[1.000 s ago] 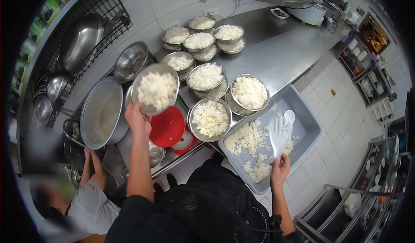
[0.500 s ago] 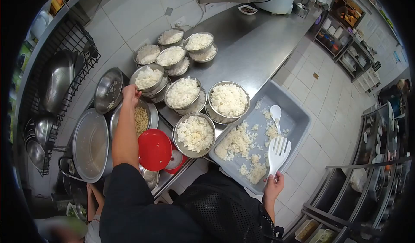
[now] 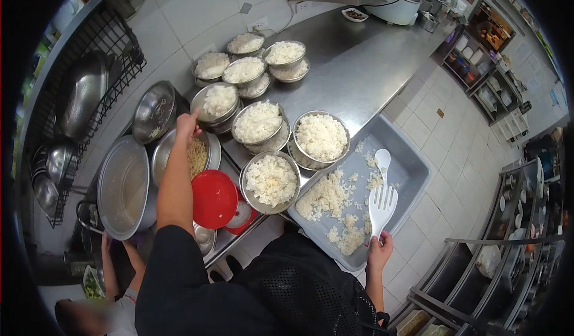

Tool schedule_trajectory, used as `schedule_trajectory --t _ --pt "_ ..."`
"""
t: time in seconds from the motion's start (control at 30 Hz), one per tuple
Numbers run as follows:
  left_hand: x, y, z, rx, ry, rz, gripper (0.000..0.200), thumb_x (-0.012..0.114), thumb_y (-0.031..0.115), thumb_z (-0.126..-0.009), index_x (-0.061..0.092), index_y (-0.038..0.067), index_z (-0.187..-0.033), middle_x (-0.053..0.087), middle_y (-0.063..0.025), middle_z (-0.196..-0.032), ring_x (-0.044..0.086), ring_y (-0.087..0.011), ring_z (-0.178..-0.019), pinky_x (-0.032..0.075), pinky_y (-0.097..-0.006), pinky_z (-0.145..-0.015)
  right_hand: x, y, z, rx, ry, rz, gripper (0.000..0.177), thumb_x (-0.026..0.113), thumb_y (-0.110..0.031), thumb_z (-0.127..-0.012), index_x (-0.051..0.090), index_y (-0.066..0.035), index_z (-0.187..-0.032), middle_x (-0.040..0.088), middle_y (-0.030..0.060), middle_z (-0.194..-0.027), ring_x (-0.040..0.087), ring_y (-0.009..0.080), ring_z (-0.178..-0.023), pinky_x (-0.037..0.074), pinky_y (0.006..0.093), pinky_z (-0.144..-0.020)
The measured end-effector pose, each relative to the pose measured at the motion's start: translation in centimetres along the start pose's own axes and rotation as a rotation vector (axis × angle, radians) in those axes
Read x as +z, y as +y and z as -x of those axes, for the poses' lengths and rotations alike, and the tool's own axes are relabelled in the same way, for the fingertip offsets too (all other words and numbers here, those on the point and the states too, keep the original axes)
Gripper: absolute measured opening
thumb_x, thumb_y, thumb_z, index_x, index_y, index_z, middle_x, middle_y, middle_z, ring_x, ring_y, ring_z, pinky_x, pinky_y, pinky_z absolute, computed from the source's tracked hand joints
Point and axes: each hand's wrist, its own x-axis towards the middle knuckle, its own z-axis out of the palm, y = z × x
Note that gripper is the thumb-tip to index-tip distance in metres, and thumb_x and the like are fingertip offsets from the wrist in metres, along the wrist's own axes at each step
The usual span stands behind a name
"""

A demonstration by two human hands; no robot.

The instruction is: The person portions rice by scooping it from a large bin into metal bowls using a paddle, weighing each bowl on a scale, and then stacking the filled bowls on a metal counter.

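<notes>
At the left edge of a metal bowl of rice (image 3: 216,101), my left hand (image 3: 188,125) is closed, its fingers at the rim. This bowl sits on top of other metal bowls. My right hand (image 3: 379,250) grips the handle of a white slotted rice spatula (image 3: 381,207), held over a grey plastic tub (image 3: 412,156). Loose rice (image 3: 329,197) and a white spoon (image 3: 382,161) lie in the tub. Nearer me on the counter are more rice-filled metal bowls (image 3: 271,182), (image 3: 323,137), and another bowl of rice (image 3: 258,122) is stacked between them and my left hand.
Stacked rice bowls (image 3: 244,70) stand against the wall. Left of my arm are a large pot (image 3: 124,186), a tilted metal bowl (image 3: 154,112) and a red bowl (image 3: 214,198). A wire rack (image 3: 113,67) hangs on the wall. A co-worker's arms (image 3: 128,264) show at lower left.
The view has shifted slightly. The rice bowl at my left hand looks tilted and a little blurred. My right hand and the spatula have stayed over the tub.
</notes>
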Motion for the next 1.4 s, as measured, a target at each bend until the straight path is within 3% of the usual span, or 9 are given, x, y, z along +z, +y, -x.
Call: schedule_trajectory --t 0.1,0.27,0.33,0.53,0.67,0.87,1.0,1.13,1.4 --pt "-2.4 1.9 2.5 0.050 0.025 -0.014 0.042 0.067 0.045 -0.096 0.056 0.006 -0.085 0.047 0.0002 -0.064 0.048 -0.0099 -0.048 0.047 -0.0262 -0.042 -0.8 5.4 -3.0 0.067 -0.075 0.093 0.027 0.058 0.005 -0.090 0.055 0.005 -0.117 0.066 0.0119 -0.096 0.066 0.0168 -0.079 0.055 0.0300 -0.066" --pt "-12.2 -2.5 8.4 0.402 0.350 -0.102 0.034 0.067 0.036 -0.098 0.061 0.004 -0.087 0.056 -0.0030 -0.069 0.048 -0.0095 -0.048 0.043 -0.0269 -0.041 -4.2 11.3 -7.7 -0.046 -0.275 1.072 0.033 0.062 -0.005 -0.081 0.060 -0.002 -0.114 0.071 0.0218 -0.095 0.070 0.0376 -0.086 0.055 0.0456 -0.078" --pt "-16.7 -8.4 12.8 0.761 0.557 -0.443 0.034 0.066 0.032 -0.098 0.063 -0.001 -0.093 0.061 -0.0073 -0.077 0.059 -0.0186 -0.067 0.051 -0.0373 -0.065 -3.2 7.6 -8.0 0.036 -0.315 1.168 0.034 0.062 -0.010 -0.079 0.062 -0.003 -0.113 0.071 0.0245 -0.104 0.067 0.0438 -0.101 0.052 0.0508 -0.087" --pt "-19.1 -21.6 27.9 0.159 0.509 -1.210 0.057 0.080 0.032 -0.081 0.060 -0.003 -0.122 0.066 -0.0262 -0.109 0.064 -0.0443 -0.104 0.048 -0.0481 -0.098 -3.3 6.7 -15.2 -0.243 -0.303 1.430 0.018 0.058 -0.012 -0.085 0.067 -0.003 -0.096 0.072 0.0227 -0.096 0.071 0.0403 -0.091 0.056 0.0510 -0.076" --pt "-18.2 -22.6 30.3 0.006 0.476 -1.093 0.064 0.079 0.025 -0.081 0.056 -0.013 -0.126 0.063 -0.0331 -0.125 0.060 -0.0475 -0.117 0.047 -0.0460 -0.103 -2.0 6.4 -18.0 -0.165 -0.391 1.503 0.019 0.059 -0.012 -0.084 0.072 -0.003 -0.094 0.073 0.0213 -0.100 0.072 0.0388 -0.093 0.057 0.0486 -0.077" --pt "-19.4 -20.5 31.4 -0.027 0.535 -0.901 0.035 0.072 0.024 -0.089 0.071 -0.005 -0.108 0.073 -0.0255 -0.098 0.070 -0.0407 -0.095 0.051 -0.0464 -0.086 0.1 5.4 -17.7 -0.189 -0.931 1.623 0.022 0.062 -0.017 -0.084 0.075 -0.007 -0.099 0.075 0.0178 -0.104 0.073 0.0352 -0.097 0.059 0.0437 -0.080" --pt "-20.5 -19.4 32.0 0.130 0.569 -0.695 0.027 0.065 0.020 -0.095 0.071 -0.005 -0.105 0.073 -0.0188 -0.088 0.065 -0.0269 -0.075 0.050 -0.0411 -0.074 -1.7 0.7 -22.6 -0.498 -0.440 1.712 0.017 0.062 -0.016 -0.088 0.075 -0.009 -0.097 0.074 0.0142 -0.095 0.074 0.0327 -0.091 0.060 0.0435 -0.074" --pt "-22.8 -20.7 32.8 0.180 0.582 -0.312 0.030 0.064 0.017 -0.098 0.069 -0.011 -0.106 0.071 -0.0129 -0.091 0.062 -0.0191 -0.079 0.050 -0.0357 -0.073 -2.6 1.8 -24.8 -0.344 -0.226 1.786 0.014 0.060 -0.013 -0.089 0.074 -0.009 -0.092 0.074 0.0120 -0.091 0.074 0.0310 -0.085 0.060 0.0428 -0.070" --pt "-16.8 -18.2 41.6 0.179 0.772 -0.128 0.031 0.060 0.015 -0.101 0.062 -0.012 -0.116 0.068 -0.0171 -0.110 0.062 -0.0210 -0.092 0.051 -0.0349 -0.085 -1.3 -0.5 -19.2 -0.631 -0.857 1.791 0.017 0.060 -0.012 -0.088 0.076 -0.006 -0.092 0.074 0.0131 -0.092 0.075 0.0320 -0.083 0.060 0.0441 -0.069"
